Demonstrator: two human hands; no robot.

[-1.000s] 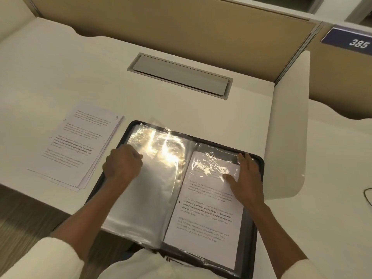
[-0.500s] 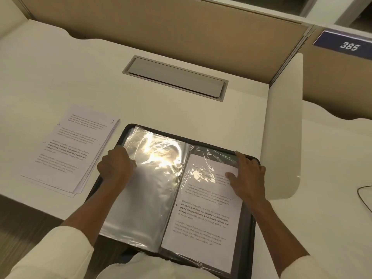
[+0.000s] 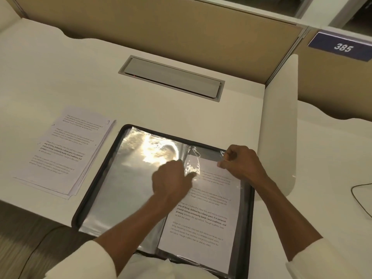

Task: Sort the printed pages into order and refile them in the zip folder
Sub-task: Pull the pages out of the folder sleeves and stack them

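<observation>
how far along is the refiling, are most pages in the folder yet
Early. One printed page sits in a sleeve on the right of the zip folder; the right hand pinches the sleeve top, the left hand touches it. The stack of pages waits on the desk, and the left sleeves look empty.

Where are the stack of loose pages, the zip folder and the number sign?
stack of loose pages (image 3: 60,150): head view, middle of the top sheet.
zip folder (image 3: 96,178): head view, dark zipped rim on its left side.
number sign (image 3: 342,47): head view, on the digits.
</observation>
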